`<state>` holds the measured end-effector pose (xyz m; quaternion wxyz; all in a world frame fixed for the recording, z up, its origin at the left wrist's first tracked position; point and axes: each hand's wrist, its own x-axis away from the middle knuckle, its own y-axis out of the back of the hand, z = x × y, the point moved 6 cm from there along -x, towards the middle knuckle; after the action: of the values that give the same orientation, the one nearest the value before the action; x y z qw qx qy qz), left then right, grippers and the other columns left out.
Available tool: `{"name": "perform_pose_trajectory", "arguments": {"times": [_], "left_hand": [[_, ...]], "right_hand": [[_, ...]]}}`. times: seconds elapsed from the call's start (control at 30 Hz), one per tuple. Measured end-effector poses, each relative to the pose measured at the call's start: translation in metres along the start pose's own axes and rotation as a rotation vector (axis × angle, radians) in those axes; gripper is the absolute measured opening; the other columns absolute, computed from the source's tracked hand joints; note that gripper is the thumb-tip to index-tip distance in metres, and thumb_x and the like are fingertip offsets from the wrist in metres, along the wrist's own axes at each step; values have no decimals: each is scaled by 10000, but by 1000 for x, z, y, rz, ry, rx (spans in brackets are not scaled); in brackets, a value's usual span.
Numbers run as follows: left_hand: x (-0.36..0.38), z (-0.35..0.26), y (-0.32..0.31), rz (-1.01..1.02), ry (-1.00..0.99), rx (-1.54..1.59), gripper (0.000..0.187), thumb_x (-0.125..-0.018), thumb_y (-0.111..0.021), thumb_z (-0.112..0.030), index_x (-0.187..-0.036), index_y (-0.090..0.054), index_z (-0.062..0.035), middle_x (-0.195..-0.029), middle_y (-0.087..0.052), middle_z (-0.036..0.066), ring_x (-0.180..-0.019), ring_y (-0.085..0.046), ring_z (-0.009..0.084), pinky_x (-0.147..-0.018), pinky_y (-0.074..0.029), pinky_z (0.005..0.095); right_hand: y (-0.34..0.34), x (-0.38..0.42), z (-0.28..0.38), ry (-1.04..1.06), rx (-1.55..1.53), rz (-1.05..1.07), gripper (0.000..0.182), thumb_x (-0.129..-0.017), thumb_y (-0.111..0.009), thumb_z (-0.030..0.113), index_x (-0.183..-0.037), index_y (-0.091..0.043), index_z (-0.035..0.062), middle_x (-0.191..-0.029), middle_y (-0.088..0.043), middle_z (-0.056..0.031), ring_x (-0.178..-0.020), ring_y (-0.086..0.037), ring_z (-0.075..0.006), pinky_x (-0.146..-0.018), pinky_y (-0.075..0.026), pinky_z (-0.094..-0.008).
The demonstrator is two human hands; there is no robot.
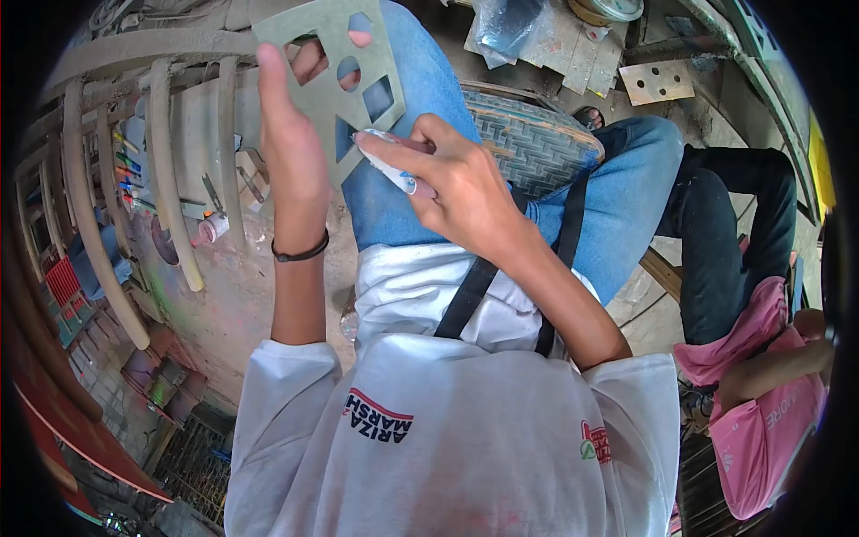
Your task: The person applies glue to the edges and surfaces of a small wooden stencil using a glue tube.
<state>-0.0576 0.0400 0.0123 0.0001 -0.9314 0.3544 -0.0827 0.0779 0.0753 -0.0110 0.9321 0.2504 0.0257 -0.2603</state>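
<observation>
My left hand [295,148] grips a flat grey-green board [327,89] by its left edge, thumb along the side and fingers behind, partly seen through the cut-outs. The board has several shaped holes, among them a round one, and is tilted over my jeans-clad thigh. In my right hand [465,179] is a folded piece of white sandpaper [394,170] with blue print, pinched between thumb and fingers. Its tip touches or lies very close to the board's lower edge, beside a cut-out; exact contact is hard to tell.
A slatted wooden frame [161,161] stands at left, with tools on the floor beyond. A woven seat [537,143] is between my legs. Another board with round holes [658,82] lies at upper right, near a plastic bag [506,27]. A person in pink [761,403] sits at right.
</observation>
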Motion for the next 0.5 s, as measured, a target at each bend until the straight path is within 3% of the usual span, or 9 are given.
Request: {"name": "perform_pose_trajectory", "arguments": {"times": [0.07, 0.3, 0.4, 0.47, 0.5], "left_hand": [[2, -1, -2, -24, 78, -28, 672, -997, -194, -546, -1146, -576, -14, -1102, -633, 90, -1004, -558, 176, -913, -433, 329], [-1, -1, -7, -20, 57, -118, 705, -998, -166, -535, -1141, -595, 6, -1087, -631, 90, -1005, -541, 198, -927, -422, 334], [-1, 4, -7, -23, 89, -126, 699, -1002, -175, -526, -1120, -608, 10, -1080, -631, 93, -997, -541, 194, -917, -422, 326], [-2, 4, -8, 5, 65, -155, 693, -1004, -180, -521, -1104, -615, 10, -1074, -631, 93, -988, -541, 191, -907, -424, 322], [-2, 3, -8, -36, 62, -133, 688, -1007, -184, -514, -1092, -622, 10, -1052, -634, 88, -970, -541, 182, -891, -427, 315]], "right_hand": [[-6, 1, 3, 23, -223, 34, 542, -652, -638, -59, -1152, -660, 149, -810, -525, -123, -647, -586, -275, -588, -502, -375], [1, 0, -3, -62, -111, -32, 503, -658, -612, -71, -1105, -678, 151, -798, -532, -130, -636, -584, -286, -600, -511, -377], [1, 1, 6, 15, -219, -47, 645, -624, -538, -129, -1187, -660, 160, -767, -506, -110, -648, -539, -241, -573, -463, -339], [1, 1, -12, -19, -132, -50, 638, -618, -538, -127, -1182, -661, 145, -767, -506, -112, -646, -538, -244, -584, -468, -340], [3, -2, -10, -41, -102, -20, 513, -675, -594, -67, -1131, -676, 151, -781, -532, -131, -646, -583, -283, -608, -509, -374]]}}
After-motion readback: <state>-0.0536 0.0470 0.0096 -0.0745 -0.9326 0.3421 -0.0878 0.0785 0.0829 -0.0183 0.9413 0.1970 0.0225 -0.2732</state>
